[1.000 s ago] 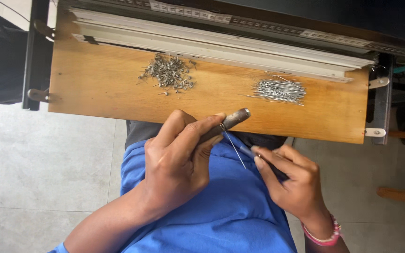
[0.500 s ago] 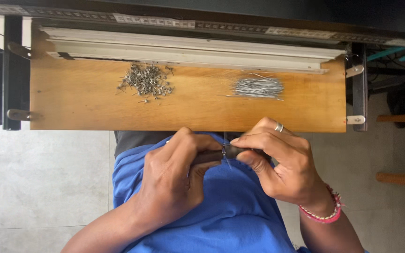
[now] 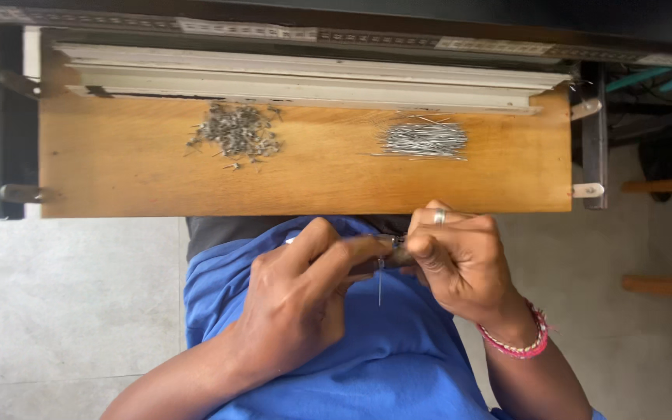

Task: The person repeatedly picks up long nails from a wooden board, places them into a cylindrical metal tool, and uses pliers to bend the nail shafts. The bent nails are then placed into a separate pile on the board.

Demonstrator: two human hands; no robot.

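My left hand [image 3: 297, 307] and my right hand [image 3: 460, 264] meet over my blue shirt [image 3: 336, 373], just below the near edge of a wooden board [image 3: 118, 183]. Both pinch a small metal tool [image 3: 393, 250], mostly hidden by the fingers. A thin straight wire pin [image 3: 380, 289] hangs down from where the fingers meet. My right hand wears a ring and a pink beaded bracelet [image 3: 516, 342]. On the board lie a pile of small bent metal pieces [image 3: 235, 136] on the left and a bundle of straight wire pins [image 3: 423, 140] on the right.
A pale long rail [image 3: 305, 82] lies along the board's far side, with a measuring strip [image 3: 274, 31] behind it. Dark metal frame posts [image 3: 8, 117] flank the board. Grey floor tiles [image 3: 64, 311] show below, and wooden bars [image 3: 666, 286] at the right.
A second ago my hands were apart, the left holding the tool and the right a wire. They have come together on the tool, and the view has shifted slightly.
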